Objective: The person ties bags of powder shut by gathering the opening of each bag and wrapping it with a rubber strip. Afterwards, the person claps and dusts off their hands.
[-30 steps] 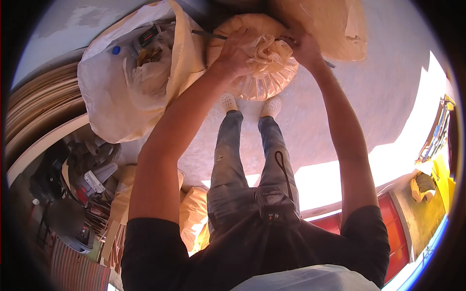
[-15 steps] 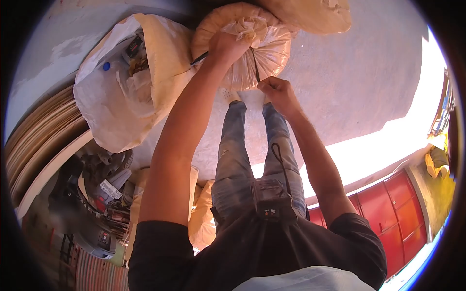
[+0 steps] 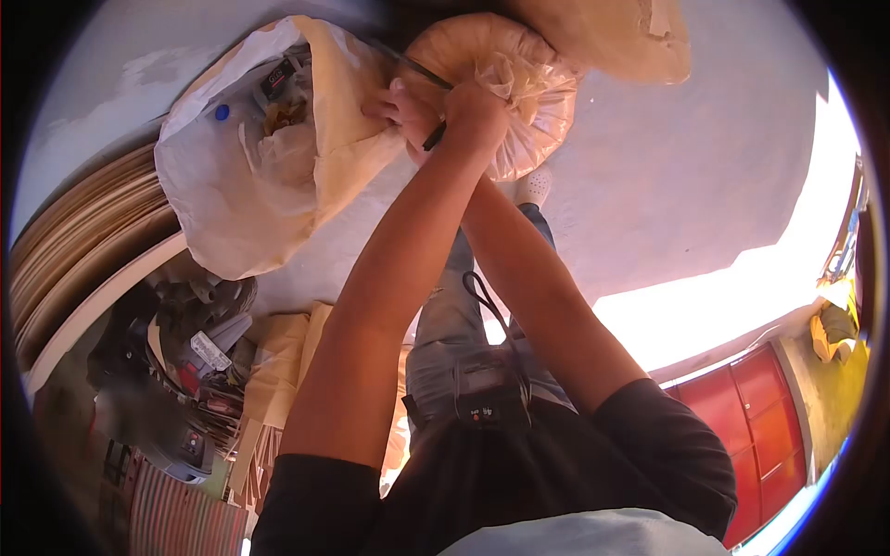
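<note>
A bulging, tan-looking plastic bag [image 3: 547, 130] stands by my feet, its top gathered into a crumpled neck. My left hand [image 3: 477, 116] is closed around that neck. Crossing beneath my left forearm, my right hand [image 3: 408, 116] is at the bag's left side, its fingers partly curled and partly hidden. A thin black strap [image 3: 422, 69] runs from the upper left toward the bag's neck. A short dark piece of it shows between my left wrist and right palm, so my right hand appears to grip it.
Left of the bag is an open sack [image 3: 343, 139] with scraps and a blue cap inside. Stacked sheets [image 3: 93, 241] lean on the wall, near a dark machine [image 3: 176, 445]. Another full bag [image 3: 640, 42] stands beyond. A red metal door [image 3: 760, 417] is at lower right.
My right hand has moved from the bag's near right side, under my left arm, to its left side, carrying the strap. The left hand keeps hold of the neck.
</note>
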Motion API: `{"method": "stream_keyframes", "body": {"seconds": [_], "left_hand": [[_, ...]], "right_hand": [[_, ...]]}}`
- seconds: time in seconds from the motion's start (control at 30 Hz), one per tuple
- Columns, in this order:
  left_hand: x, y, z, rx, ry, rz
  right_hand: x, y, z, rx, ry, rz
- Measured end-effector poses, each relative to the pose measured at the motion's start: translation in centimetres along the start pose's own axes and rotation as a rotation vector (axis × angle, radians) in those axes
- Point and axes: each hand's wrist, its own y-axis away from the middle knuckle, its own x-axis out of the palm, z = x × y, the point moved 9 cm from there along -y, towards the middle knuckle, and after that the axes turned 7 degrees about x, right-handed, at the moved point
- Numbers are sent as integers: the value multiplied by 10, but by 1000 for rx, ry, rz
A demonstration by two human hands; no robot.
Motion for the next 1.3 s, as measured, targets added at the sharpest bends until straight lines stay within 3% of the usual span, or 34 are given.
{"method": "stream_keyframes", "body": {"seconds": [0.03, 0.07, 0.1, 0.13, 0.17, 0.23, 0.3, 0.37, 0.47, 0.5, 0.57, 0.6, 0.63, 0.67, 0.7, 0.77, 0.83, 0.87, 0.93, 1.03, 1.1, 1.17, 1.23, 1.3], "left_hand": [[-4, 3, 1, 124, 106, -193], [-3, 6, 12, 90, 128, -215], [2, 7, 16, 120, 218, -236], [2, 7, 19, 152, 306, -263], [3, 7, 23, 137, 314, -279], [5, 12, 20, 203, 588, -328], [-3, 17, 16, 190, 573, -354], [11, 11, 23, 116, 674, -301], [37, 2, 38, 75, 790, -316], [29, 4, 38, 69, 781, -315], [-4, 14, 9, 201, 113, -342], [-4, 14, 11, 200, 113, -337], [-4, 17, 21, 139, 343, -361], [-2, 21, 29, 74, 575, -378], [1, 22, 34, 77, 583, -370], [-12, 24, 19, 436, 266, -442], [-23, 27, 19, 540, 377, -509], [-27, 31, 16, 554, 277, -545], [-31, 42, 14, 611, 142, -724], [6, 9, 47, 531, 419, -553], [-9, 8, 27, 650, 221, -630], [-4, -1, 29, 472, 160, -583], [-3, -4, 25, 479, 50, -567], [-1, -1, 19, 480, -381, -614]], "right_hand": [[-2, 13, -20, -16, 421, 168], [-48, 60, -49, -55, 792, 439], [-68, 96, -22, -30, 1078, 182], [-88, 122, -20, 426, 1170, 364], [-100, 147, 21, 463, 1214, 173], [-108, 161, 99, 316, 1185, -90], [-63, 144, 182, -92, 1388, -315], [-14, 91, 201, -369, 1602, -283], [44, -10, 143, -513, 2089, -25], [46, -45, 119, -438, 2156, -6], [37, -73, 96, -349, 2218, 12], [39, -74, 99, -424, 2116, -19], [38, -75, 103, -489, 2013, -50], [16, -79, 110, -258, 1508, 44], [-9, -79, 123, -53, 995, 115], [-45, -51, 164, 92, 405, 148], [-104, -27, 181, 74, 242, 40], [-115, -9, 178, 60, 239, 27], [-136, 37, 176, -165, 92, -36], [-156, 87, 113, -114, -251, -95], [-144, 104, 69, -131, -371, -157], [-116, 111, 61, -199, -498, -162], [-96, 116, 78, -227, -594, -200], [-83, 129, 77, -198, -602, -183]]}}
